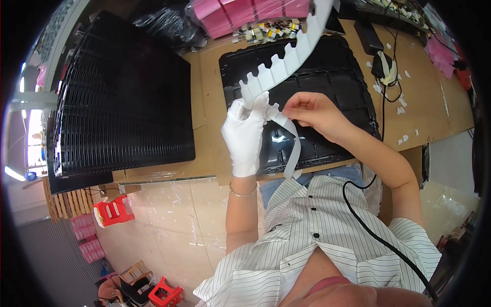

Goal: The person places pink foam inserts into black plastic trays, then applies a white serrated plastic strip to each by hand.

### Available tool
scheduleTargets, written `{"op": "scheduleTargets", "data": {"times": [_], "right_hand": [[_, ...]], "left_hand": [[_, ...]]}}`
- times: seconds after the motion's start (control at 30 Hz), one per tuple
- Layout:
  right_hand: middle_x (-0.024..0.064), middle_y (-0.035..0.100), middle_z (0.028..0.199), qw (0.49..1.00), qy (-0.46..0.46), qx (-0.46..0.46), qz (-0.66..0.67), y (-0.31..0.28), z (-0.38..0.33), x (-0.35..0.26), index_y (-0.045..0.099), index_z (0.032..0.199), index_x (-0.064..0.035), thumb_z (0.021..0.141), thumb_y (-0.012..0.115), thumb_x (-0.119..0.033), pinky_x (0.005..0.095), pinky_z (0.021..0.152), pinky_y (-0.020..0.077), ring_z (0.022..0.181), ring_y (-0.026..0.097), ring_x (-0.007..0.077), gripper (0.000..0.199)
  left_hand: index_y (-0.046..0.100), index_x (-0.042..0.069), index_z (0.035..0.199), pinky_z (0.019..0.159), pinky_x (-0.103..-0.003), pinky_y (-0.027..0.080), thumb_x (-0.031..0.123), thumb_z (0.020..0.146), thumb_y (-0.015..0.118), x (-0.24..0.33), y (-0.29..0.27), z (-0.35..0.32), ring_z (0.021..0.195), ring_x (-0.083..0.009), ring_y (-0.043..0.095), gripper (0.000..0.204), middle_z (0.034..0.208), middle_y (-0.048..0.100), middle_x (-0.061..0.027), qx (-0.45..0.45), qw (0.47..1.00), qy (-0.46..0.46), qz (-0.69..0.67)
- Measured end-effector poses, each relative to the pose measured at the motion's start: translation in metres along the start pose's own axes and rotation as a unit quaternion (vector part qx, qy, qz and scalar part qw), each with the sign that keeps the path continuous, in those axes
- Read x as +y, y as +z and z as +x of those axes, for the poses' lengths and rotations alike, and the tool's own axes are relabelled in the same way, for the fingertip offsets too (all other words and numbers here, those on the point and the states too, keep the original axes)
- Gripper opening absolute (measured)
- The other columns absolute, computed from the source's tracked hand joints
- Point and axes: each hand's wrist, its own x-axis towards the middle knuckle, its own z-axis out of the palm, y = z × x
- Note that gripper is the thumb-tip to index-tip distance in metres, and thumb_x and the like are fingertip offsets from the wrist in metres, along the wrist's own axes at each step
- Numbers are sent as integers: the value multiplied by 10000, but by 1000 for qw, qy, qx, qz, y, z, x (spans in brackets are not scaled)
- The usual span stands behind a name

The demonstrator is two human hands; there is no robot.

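A long white strip with a row of notched tabs (279,71) curves down from the top of the view into my left hand (242,146). That hand wears a white glove and is closed around the strip. Beyond the glove a narrower tail of the strip (293,156) hangs toward my lap. My bare right hand (319,116) has its thumb and fingers pinched together at the tabs of this tail, just right of the glove. Exactly what lies between those fingertips is hard to see. Both hands are above a black plastic tray (340,66) on the cardboard-covered table.
A tall stack of black trays (128,97) stands at the left. Behind the black tray are pink wrapped bundles (225,18), small yellow, white and black parts (268,31) and a black plastic bag (166,25). White scraps (401,102) and a black cable (383,112) lie at the right.
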Motion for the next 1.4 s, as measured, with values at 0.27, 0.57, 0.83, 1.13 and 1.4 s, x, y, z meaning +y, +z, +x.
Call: {"op": "scheduleTargets", "data": {"times": [0.27,0.57,0.83,1.13,1.4], "right_hand": [[85,603,808,621,-568,4,-541,-35,-27,-12,683,914,-29,782,721,-73,310,627,488,726,596,240,144],[107,621,822,718,-218,259,-609,-203,54,-44,665,788,-16,792,754,-194,353,684,493,743,625,252,200],[142,645,840,726,-171,237,-623,-204,64,-49,673,775,-18,794,728,-162,391,711,509,790,650,310,155],[173,644,866,705,-144,246,-649,-200,66,-48,668,804,-16,810,715,-182,419,749,499,846,645,332,173],[17,638,949,868,-211,154,-422,-210,37,-47,659,922,-38,906,678,-192,230,671,440,766,516,76,156]], "left_hand": [[674,-14,1015,643,-198,453,150,889,736,-12,15,3,725,-46,561,216,852,661,-15,-12,1000,9,18],[694,19,896,586,-182,432,141,883,737,-13,17,4,646,-43,559,130,777,667,-19,14,999,11,35],[700,12,915,599,-189,435,134,886,733,-15,16,4,661,-49,557,130,787,666,-15,25,999,2,38],[692,-5,1044,748,-233,479,172,884,744,-11,12,1,841,-86,595,244,951,685,-45,9,997,-28,68],[689,-7,1035,712,-224,478,160,888,738,-12,11,0,813,-78,594,229,934,685,-39,-5,998,-19,60]]}}
